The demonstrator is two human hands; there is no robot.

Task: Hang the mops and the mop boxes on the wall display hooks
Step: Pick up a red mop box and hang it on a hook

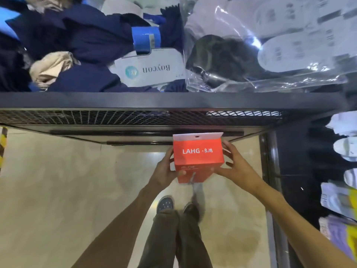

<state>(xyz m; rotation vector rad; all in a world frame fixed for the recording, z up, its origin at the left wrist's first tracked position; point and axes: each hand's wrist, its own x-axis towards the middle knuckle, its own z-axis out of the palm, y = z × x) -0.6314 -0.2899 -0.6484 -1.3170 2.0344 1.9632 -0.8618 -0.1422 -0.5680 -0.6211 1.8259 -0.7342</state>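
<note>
While no hook shows anything hung in this view, the job looks barely begun: one red box point(198, 155) is in hand and no mop is visible. The left hand point(165, 171) has its grip closed on the box's left side, the right hand point(236, 165) on its right, holding it just under the mesh shelf point(116, 117). The white tab point(197, 136) with its hang hole sits near a dark rail point(146, 132). Left of the box lies open floor point(58, 180); right, a post point(268, 171) and stocked goods crowd close.
</note>
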